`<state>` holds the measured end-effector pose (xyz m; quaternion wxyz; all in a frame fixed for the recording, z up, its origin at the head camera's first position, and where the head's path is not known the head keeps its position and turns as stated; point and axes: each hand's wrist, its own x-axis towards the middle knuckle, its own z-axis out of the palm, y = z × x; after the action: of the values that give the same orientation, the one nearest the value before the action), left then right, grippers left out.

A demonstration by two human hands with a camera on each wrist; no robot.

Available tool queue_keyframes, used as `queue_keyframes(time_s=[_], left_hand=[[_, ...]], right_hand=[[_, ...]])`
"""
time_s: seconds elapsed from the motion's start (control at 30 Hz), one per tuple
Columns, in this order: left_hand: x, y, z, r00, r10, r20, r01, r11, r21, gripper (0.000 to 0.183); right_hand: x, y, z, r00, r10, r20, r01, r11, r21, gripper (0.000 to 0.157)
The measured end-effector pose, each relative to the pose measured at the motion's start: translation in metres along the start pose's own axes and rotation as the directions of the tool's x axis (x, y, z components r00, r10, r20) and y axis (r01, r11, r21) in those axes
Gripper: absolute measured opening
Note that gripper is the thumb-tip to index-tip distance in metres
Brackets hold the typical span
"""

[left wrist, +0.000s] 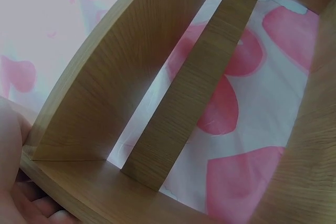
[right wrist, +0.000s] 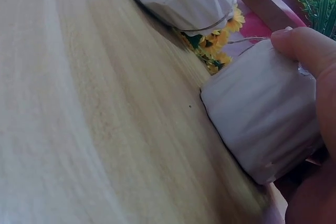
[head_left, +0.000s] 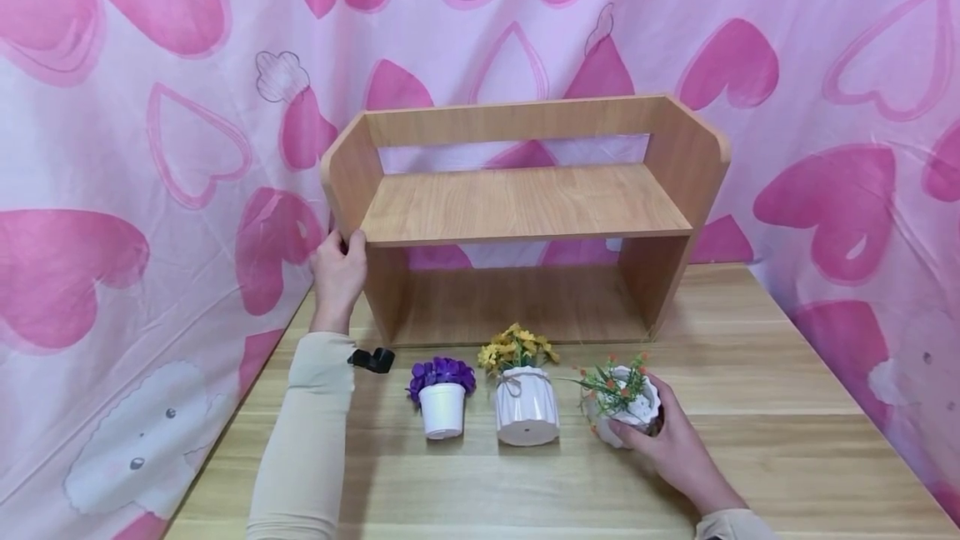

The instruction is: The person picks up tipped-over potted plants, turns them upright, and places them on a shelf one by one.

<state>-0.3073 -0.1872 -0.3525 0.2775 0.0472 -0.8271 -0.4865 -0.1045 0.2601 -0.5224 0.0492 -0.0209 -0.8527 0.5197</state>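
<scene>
My left hand grips the front edge of the left side panel of a small wooden shelf, about level with its middle board. In the left wrist view the fingers bend behind that side panel. With thumb and fingers, my right hand holds a white fluted flowerpot by its rim. Green sprigs with small orange flowers grow from this pot, and its base is at the tabletop. Left of it a white pot of yellow flowers lies with its underside toward me.
A smaller white pot with purple flowers is on the wooden table, in front of the shelf's left half. Behind and at both sides hangs a pink curtain with hearts. A black wrist mount juts from the left sleeve.
</scene>
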Motion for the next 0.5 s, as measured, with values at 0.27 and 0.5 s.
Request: queue_keyframes(time_s=[0.27, 0.5], left_hand=[[-0.001, -0.0022, 0.0009, 0.999, -0.017, 0.031, 0.017, 1.0, -0.023, 0.046], [0.001, -0.0015, -0.0012, 0.999, -0.008, 0.037, 0.008, 1.0, -0.015, 0.05]], right_hand=[[-0.0015, -0.0006, 0.002, 1.0, 0.013, -0.027, -0.014, 0.999, -0.029, 0.096], [-0.0016, -0.0045, 0.0022, 0.999, 0.0, -0.048, -0.002, 0.999, -0.036, 0.095]])
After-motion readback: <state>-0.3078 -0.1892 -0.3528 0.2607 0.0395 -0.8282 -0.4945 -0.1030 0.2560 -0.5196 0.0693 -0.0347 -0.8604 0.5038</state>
